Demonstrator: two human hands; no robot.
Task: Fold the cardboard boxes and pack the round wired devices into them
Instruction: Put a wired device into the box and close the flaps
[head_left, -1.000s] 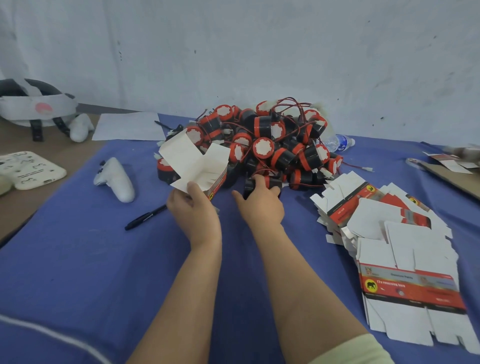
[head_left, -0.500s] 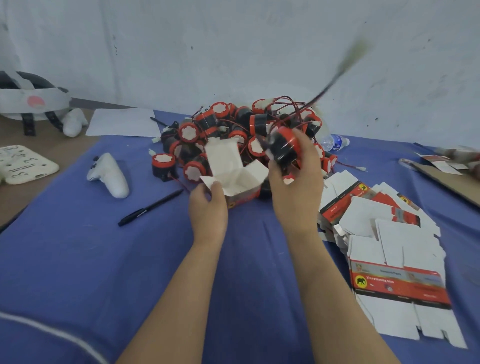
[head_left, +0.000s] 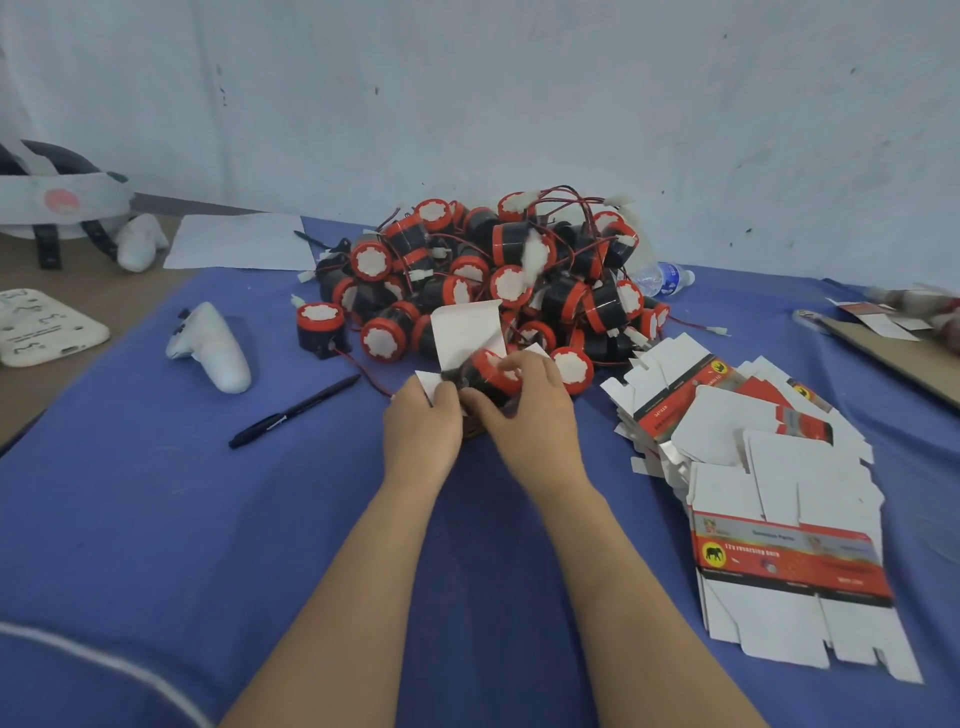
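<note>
A small cardboard box (head_left: 466, 332) with its white top flaps open stands on the blue cloth in front of me. My left hand (head_left: 422, 430) grips its left side. My right hand (head_left: 530, 415) holds a round black and red device (head_left: 483, 373) at the box's open top, partly inside it. Behind the box lies a big pile of round wired devices (head_left: 498, 275) with red rims and white faces. A fanned stack of flat unfolded boxes (head_left: 769, 478) lies to the right.
A black pen (head_left: 293, 411) and a white controller (head_left: 213, 347) lie to the left on the blue cloth (head_left: 130, 519). One device (head_left: 319, 328) stands apart from the pile. A water bottle (head_left: 667, 275), a sheet of paper (head_left: 239, 241) and a headset (head_left: 57, 200) are farther back.
My right hand picked a device from the pile, swung it up with its wire flying, then brought it down into the open box that my left hand holds.
</note>
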